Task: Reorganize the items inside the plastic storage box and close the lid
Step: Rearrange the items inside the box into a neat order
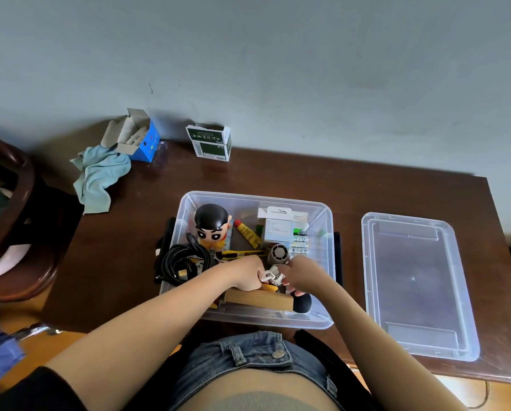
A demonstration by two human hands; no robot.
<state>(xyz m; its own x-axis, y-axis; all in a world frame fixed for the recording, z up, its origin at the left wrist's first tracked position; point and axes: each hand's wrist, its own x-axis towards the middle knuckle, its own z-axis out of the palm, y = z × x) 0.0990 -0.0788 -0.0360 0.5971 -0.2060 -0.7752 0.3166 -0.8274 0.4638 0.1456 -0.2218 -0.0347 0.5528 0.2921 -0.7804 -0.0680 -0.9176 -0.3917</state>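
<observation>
While both hands work inside it, the clear plastic storage box point(322, 256) sits open on the dark brown wooden surface point(123, 277), near the front edge and right before the person, probably so everything inside is in easy reach. Its walls are see-through with rounded corners and black latches on the short sides. The left hand point(245, 274) and right hand point(303, 274) meet over the near half of the box, fingers curled on a small white bundle point(271, 277), which looks like a cord being wound or tidied; exactly what it is I cannot tell. Around them lie a coiled black cable point(180, 261), a cartoon boy figurine with black hair point(212, 222), a yellow glue tube with a red cap point(247, 232), a yellow utility knife point(239, 255), a small grey fan point(278, 253), a white packaged box point(279, 226) and a long wooden block point(260, 299) along the near wall.

Set aside to the right, well apart from the box, the clear plastic lid point(417, 286) lies flat, keeping the opening free until sorting is done. Farther back are a crumpled pale blue cloth point(100, 176), an open blue carton point(138, 137) and a green and white carton point(209, 142).
</observation>
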